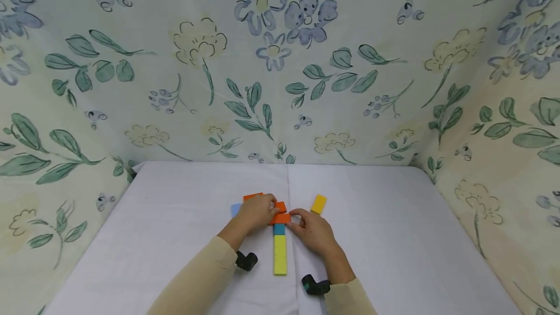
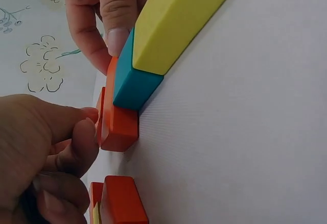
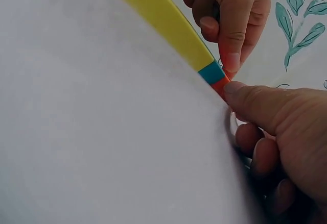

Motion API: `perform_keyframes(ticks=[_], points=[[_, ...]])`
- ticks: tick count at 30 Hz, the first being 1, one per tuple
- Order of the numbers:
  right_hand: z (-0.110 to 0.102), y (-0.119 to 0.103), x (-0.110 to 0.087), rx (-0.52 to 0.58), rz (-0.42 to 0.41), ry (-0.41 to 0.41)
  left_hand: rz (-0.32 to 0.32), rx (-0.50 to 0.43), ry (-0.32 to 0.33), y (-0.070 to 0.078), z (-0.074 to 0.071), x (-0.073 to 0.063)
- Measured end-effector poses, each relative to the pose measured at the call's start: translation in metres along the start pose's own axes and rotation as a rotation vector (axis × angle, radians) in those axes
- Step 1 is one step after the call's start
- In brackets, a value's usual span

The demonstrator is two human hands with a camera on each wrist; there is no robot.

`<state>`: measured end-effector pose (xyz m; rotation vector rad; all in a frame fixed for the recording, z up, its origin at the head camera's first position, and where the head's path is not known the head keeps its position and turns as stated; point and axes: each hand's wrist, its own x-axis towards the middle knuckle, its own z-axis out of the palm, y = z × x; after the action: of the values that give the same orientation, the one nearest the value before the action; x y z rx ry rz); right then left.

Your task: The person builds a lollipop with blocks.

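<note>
A long yellow-green block [image 1: 280,255] lies end-on to a teal block [image 1: 279,229], which meets an orange block [image 1: 282,218] set crosswise at its far end. Just behind that lies another orange block [image 1: 280,206]. My left hand [image 1: 255,212] pinches at this rear orange block with thumb and forefinger, its fingertips right against it in the left wrist view. From the other side my right hand [image 1: 314,231] holds the right end of the crosswise orange block between thumb and forefinger; the thumb [image 3: 242,94] covers that end in the right wrist view.
Left of the left hand are an orange block [image 1: 253,197] and a light blue block [image 1: 235,209], both partly covered by it. A yellow block [image 1: 319,203] lies behind the right hand. White cloth [image 1: 393,237] covers the table, with flowered fabric [image 1: 271,111] hanging behind.
</note>
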<state>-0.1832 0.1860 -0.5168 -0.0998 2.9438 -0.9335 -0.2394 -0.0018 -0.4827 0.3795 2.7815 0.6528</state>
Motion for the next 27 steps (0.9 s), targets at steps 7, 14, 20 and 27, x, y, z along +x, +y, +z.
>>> perform_keyframes(ticks=[7,14,20,27], points=[[0.0010,-0.0010,0.0001,-0.007,-0.013,0.007,0.000,-0.022,-0.007,0.0005,-0.0002,0.0030],[0.0023,0.0005,-0.0003,0.007,-0.011,0.022,0.029,0.003,-0.017,0.0024,0.0013,0.0055],[0.0028,0.0016,0.0010,0.011,-0.011,0.026,0.014,0.020,-0.017,0.0060,0.0002,0.0054],[0.0027,0.0029,0.0016,0.010,-0.015,0.031,-0.005,0.009,-0.014,0.0057,-0.0017,0.0032]])
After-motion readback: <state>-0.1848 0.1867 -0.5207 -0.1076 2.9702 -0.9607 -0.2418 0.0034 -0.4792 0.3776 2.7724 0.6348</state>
